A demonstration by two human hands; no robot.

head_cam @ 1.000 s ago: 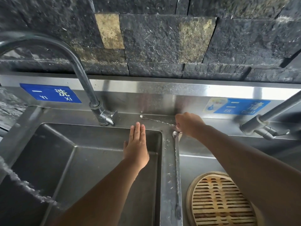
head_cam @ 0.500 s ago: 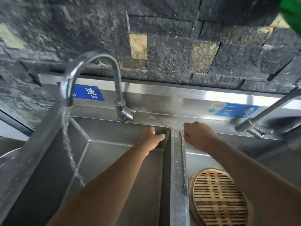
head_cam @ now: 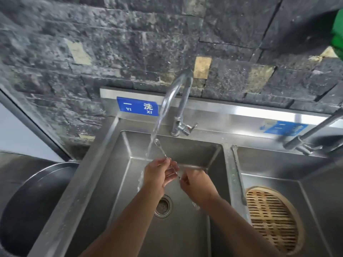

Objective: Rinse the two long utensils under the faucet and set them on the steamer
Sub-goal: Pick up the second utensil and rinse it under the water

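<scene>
A rough, dark stone wall (head_cam: 130,43) with a few tan patches fills the top of the view. Below it stands a stainless-steel double sink (head_cam: 89,175), its surfaces brushed and spotted with drops. At far left sits a large round metal vessel (head_cam: 37,201) with a dark inside. The left basin (head_cam: 194,229) is deep and square-cornered. The right basin (head_cam: 278,167) holds a round bamboo steamer (head_cam: 272,219), its slatted top pale and woven-looking. A chrome gooseneck faucet (head_cam: 182,101) arches over the left basin, and a clear stream of water (head_cam: 156,130) falls from it. A second faucet (head_cam: 311,132) juts in from the right edge.

Both hands are over the left basin, just beside the stream. The left hand (head_cam: 157,175) has its thumb and bent fingers (head_cam: 174,168) closed lightly round the thin handle of a long-handled spoon (head_cam: 163,152). The right hand (head_cam: 196,184) pinches the handle's near end. The spoon slants up and away, and its small oval bowl sits in the water (the handle looks twisted, though it is fine and hard to read). A second long utensil (head_cam: 238,175), also slim and metal, lies lengthwise on the wet ridge between the basins, its near end beside the steamer's rim and apart from both hands. A blue label (head_cam: 138,106) marks the backsplash, and a round drain (head_cam: 163,206) lies below the wrists.
</scene>
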